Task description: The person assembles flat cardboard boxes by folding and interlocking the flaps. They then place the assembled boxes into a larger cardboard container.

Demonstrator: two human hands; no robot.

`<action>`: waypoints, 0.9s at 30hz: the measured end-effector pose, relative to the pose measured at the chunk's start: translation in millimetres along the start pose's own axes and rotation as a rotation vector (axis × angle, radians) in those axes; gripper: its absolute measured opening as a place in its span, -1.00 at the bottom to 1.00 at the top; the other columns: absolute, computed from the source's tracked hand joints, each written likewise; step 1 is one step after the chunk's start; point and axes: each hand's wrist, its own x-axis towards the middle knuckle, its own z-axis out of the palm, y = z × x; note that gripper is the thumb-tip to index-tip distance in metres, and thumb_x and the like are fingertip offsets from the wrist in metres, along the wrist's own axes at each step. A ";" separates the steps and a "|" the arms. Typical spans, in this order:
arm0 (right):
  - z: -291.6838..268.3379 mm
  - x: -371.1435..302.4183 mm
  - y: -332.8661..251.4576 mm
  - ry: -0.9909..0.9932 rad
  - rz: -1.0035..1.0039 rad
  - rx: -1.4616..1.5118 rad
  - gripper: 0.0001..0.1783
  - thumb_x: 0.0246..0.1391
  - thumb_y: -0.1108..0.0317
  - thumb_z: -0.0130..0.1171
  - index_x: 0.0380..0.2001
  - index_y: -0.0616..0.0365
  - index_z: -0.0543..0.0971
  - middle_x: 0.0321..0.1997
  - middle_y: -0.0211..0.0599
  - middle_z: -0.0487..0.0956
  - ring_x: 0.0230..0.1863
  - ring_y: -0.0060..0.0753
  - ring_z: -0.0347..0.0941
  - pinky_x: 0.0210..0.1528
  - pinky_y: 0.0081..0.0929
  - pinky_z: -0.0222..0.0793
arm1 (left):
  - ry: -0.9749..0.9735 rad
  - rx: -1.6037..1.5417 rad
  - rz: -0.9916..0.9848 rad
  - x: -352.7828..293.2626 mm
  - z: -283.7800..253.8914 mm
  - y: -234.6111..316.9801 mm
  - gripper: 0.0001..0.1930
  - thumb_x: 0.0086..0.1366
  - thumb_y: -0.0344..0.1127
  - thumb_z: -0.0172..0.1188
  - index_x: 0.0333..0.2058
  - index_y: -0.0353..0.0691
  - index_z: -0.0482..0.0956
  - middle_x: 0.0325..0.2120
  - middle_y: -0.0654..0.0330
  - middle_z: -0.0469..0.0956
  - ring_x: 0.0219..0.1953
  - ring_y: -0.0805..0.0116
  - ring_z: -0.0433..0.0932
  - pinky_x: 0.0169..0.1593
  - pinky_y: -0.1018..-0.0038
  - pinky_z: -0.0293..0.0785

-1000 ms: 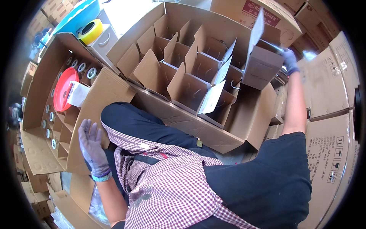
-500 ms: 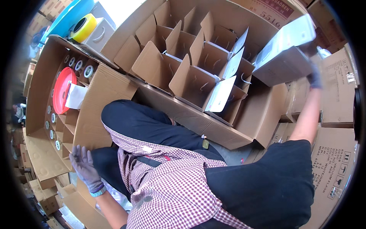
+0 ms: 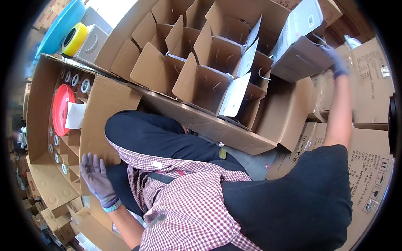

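My right hand (image 3: 335, 60), in a grey glove and slightly blurred, grips the far right side of a small white box (image 3: 302, 60) near its cord handle. The box's lid stands open, and it hangs tilted over the right end of a large brown carton (image 3: 217, 125). Inside that carton, upright cardboard flaps and dividers (image 3: 150, 67) surround several boxes with white cord handles; several white lids (image 3: 235, 97) stick up. My gloved left hand (image 3: 99, 179) is empty with its fingers spread, beside my bent leg and a carton flap (image 3: 106, 119).
A second divided carton (image 3: 39, 100) at left holds several round-topped items, with a red round lid (image 3: 63, 109) and white paper (image 3: 75, 116) on top. Yellow tape (image 3: 74, 39) sits on a grey-white box near a blue basin (image 3: 63, 25). Closed cartons (image 3: 368, 163) line the right.
The view has shifted slightly. My right hand has moved the white box a little, still over the carton's right end. My left hand stays open in about the same place.
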 end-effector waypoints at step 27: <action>-49.9 -13.6 64.8 0.330 0.170 -0.214 -0.80 0.10 0.30 0.20 -0.27 0.19 0.60 -0.39 -0.41 0.56 -0.35 -0.54 0.44 -0.26 -0.49 0.41 | 0.036 -0.099 -0.071 26.4 -84.8 0.4 -0.53 0.52 -0.04 -0.03 0.22 -0.24 0.43 0.14 0.09 0.51 0.15 0.19 0.53 0.15 0.28 0.60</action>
